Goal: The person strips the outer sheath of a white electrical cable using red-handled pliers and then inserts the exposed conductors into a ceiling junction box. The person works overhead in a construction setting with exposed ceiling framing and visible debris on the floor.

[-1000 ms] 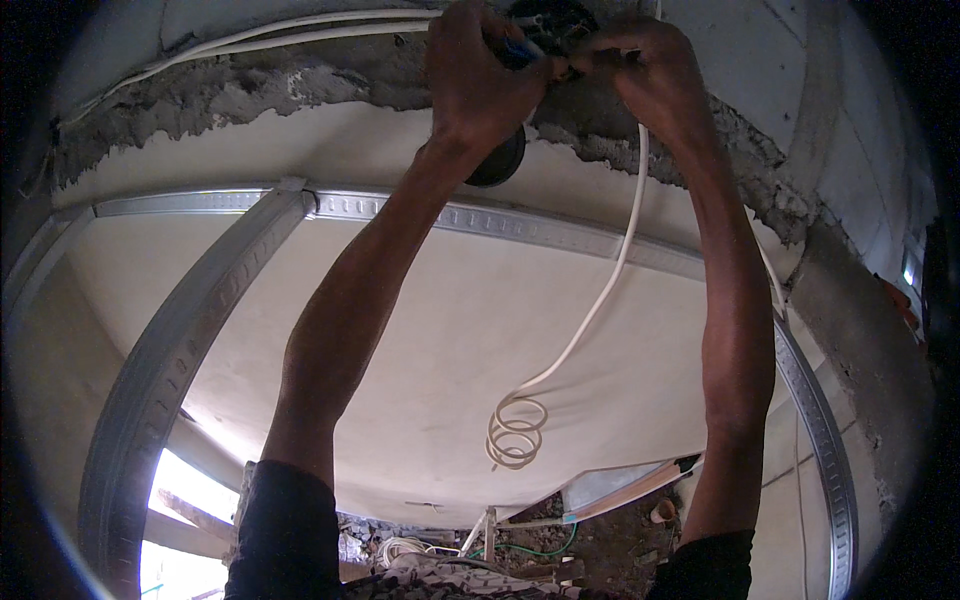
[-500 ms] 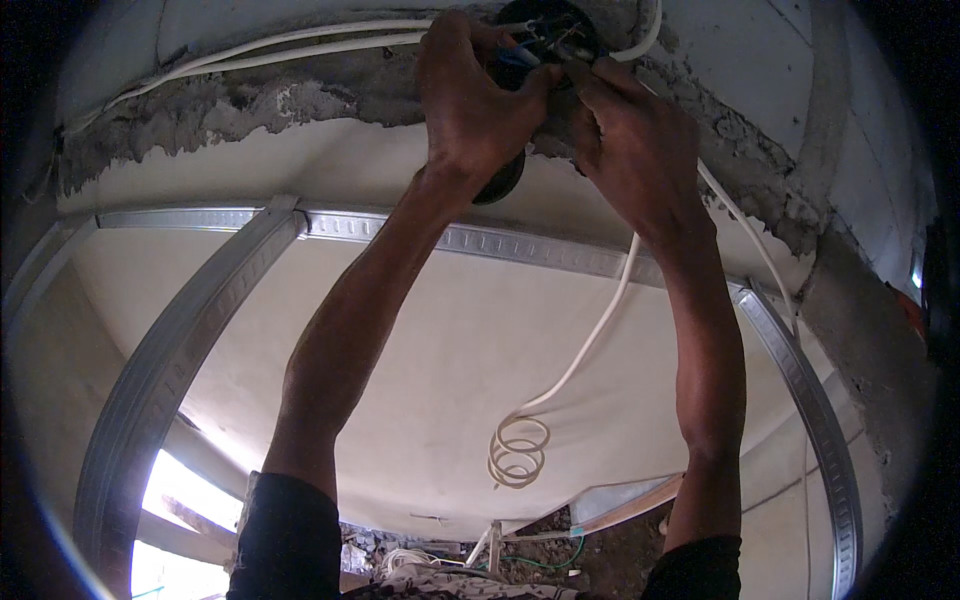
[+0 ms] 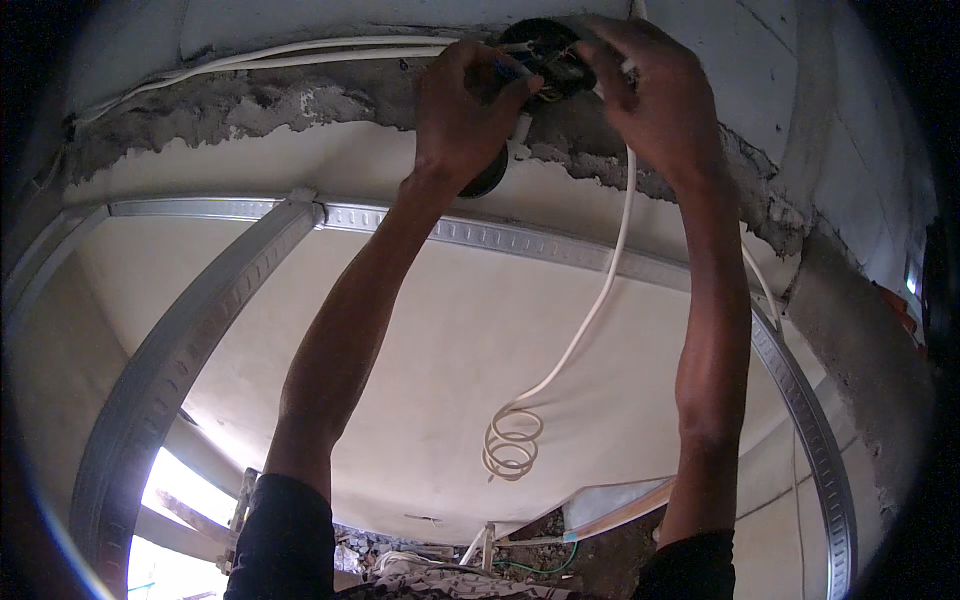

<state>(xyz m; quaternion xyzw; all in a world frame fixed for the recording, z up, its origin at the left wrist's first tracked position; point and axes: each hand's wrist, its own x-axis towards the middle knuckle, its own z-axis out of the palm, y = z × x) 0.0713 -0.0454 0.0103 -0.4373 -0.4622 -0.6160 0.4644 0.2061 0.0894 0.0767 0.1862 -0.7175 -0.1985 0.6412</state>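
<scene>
A round black junction box (image 3: 545,42) with several thin wires inside is set in the rough masonry at the top. My left hand (image 3: 460,115) is closed at the box's left side, thumb and forefinger pinching blue wires (image 3: 512,68). At its right rim is my right hand (image 3: 665,100), fingers bent together near thin wire ends; motion smears them, and what they hold cannot be made out. Below my left wrist a second round black piece (image 3: 487,178) shows in part. A white cable (image 3: 622,230) hangs from near my right hand and ends in a loose coil (image 3: 513,440).
White cables (image 3: 300,46) run leftward from the box along broken plaster. A metal channel (image 3: 560,245) crosses below my hands, joined by an upright metal stud (image 3: 195,345) at left; another curved stud (image 3: 805,420) stands right. Rubble (image 3: 540,555) lies at the bottom.
My right hand has moved up and right, away from my left hand, uncovering more of the box. My left hand stays by the blue wires. The view has shifted slightly.
</scene>
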